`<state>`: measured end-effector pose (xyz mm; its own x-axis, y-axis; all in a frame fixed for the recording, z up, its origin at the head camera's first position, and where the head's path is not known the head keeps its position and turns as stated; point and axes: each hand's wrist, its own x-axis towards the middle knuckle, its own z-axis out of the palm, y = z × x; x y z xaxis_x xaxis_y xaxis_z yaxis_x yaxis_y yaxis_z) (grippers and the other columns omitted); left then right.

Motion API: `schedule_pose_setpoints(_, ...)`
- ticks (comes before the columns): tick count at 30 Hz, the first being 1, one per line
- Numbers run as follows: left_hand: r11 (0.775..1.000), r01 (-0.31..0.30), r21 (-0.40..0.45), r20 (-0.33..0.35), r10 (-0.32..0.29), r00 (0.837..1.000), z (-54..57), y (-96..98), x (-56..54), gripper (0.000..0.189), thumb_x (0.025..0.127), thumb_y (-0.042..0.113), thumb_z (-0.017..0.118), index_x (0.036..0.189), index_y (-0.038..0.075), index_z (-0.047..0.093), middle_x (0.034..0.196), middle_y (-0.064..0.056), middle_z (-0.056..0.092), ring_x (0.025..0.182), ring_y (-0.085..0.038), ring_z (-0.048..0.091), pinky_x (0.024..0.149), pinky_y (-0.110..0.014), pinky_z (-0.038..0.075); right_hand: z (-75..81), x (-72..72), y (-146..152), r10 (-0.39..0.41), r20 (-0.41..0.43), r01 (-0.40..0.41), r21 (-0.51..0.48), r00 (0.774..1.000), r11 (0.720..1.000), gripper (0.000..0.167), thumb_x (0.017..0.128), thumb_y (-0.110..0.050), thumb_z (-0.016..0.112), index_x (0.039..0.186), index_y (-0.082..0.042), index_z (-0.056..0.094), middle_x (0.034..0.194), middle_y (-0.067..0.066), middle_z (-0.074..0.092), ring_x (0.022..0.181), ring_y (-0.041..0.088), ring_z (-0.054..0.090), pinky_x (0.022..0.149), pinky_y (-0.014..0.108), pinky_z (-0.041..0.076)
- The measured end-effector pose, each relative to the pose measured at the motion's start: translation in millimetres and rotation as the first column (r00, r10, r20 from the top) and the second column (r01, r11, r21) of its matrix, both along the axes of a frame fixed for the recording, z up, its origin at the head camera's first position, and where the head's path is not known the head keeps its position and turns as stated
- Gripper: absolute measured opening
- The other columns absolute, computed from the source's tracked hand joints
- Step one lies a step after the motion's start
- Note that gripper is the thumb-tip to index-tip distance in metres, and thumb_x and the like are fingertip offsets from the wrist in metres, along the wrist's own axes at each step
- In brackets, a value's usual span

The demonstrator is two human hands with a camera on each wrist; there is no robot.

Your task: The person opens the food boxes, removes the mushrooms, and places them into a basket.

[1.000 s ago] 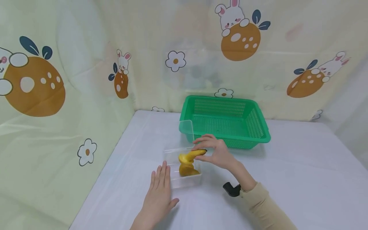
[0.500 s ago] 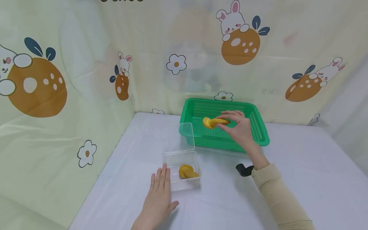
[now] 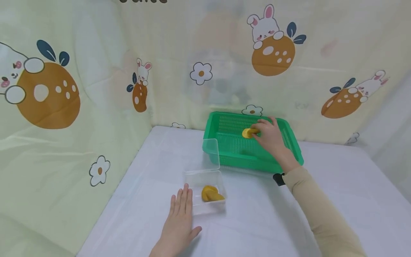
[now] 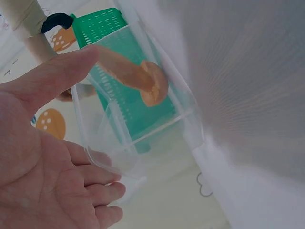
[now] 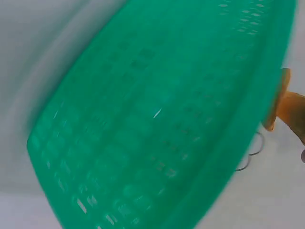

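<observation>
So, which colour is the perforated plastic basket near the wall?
The perforated plastic basket is green; the head view shows it best.

beige long sleeve (image 3: 321, 210) on right arm; black wrist strap (image 3: 278, 178); left forearm bare.

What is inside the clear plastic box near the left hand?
One yellow-orange mushroom-shaped piece lies inside the clear box, whose lid stands open. The left hand rests flat against the box's near-left side, covering that wall; nothing else shows inside.
</observation>
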<state>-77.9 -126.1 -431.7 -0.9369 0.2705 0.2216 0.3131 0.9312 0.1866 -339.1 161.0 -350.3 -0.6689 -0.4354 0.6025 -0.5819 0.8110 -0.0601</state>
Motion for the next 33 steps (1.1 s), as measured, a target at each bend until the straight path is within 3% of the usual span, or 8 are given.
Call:
schedule_pose_setpoints(5, 1.0, -0.003, -0.008, -0.011, 0.003, 1.0, -2.1, 0.8, 1.0, 0.105, 0.073, 0.039, 0.076, 0.142, -0.012, 0.015, 0.15, -0.025, 0.007, 0.136, -0.038, 0.012, 0.108, -0.05, 0.013, -8.4, -9.5, 3, 0.002, 0.037, -0.006, 0.119, 0.999, 0.993, 0.02, 0.071, -0.004, 0.078, 0.09, 0.0, 0.07, 0.089, 0.013, 0.068, 0.104, 0.035, 0.054, 0.107, 0.049, 0.016)
schedule_pose_setpoints(13, 0.999, -0.013, -0.029, 0.005, 0.013, 1.0, 3.1, 0.3, 1.5, 0.105, 0.073, 0.041, 0.075, 0.142, -0.012, 0.015, 0.15, -0.025, 0.005, 0.136, -0.038, 0.012, 0.108, -0.05, 0.013, -20.3, -16.5, 2, 0.012, 0.086, -0.026, 0.162, 0.996, 0.986, 0.018, 0.073, 0.0, 0.075, 0.091, 0.0, 0.07, 0.089, 0.014, 0.067, 0.101, 0.035, 0.054, 0.106, 0.054, 0.016)
schedule_pose_setpoints(25, 0.999, -0.018, -0.035, -0.02, 0.018, 1.0, -2.2, 0.0, -0.3, 0.106, 0.073, 0.042, 0.075, 0.142, -0.011, 0.014, 0.15, -0.025, 0.005, 0.136, -0.038, 0.011, 0.108, -0.049, 0.013, -21.5, -20.3, 1, -0.024, 0.156, -0.016, 0.248, 0.987, 0.969, 0.018, 0.074, 0.0, 0.074, 0.092, -0.001, 0.069, 0.087, 0.013, 0.067, 0.091, 0.034, 0.058, 0.104, 0.058, 0.015)
schedule_pose_setpoints(33, 0.999, -0.023, -0.047, -0.022, 0.022, 1.0, -2.6, -0.2, -0.2, 0.106, 0.073, 0.044, 0.073, 0.142, -0.011, 0.014, 0.149, -0.026, 0.006, 0.136, -0.038, 0.011, 0.108, -0.05, 0.014, -22.7, -18.8, 4, -0.07, 0.257, -0.003, 0.272, 0.964, 0.962, 0.02, 0.074, -0.001, 0.073, 0.094, -0.001, 0.069, 0.088, 0.013, 0.067, 0.091, 0.035, 0.058, 0.103, 0.061, 0.011)
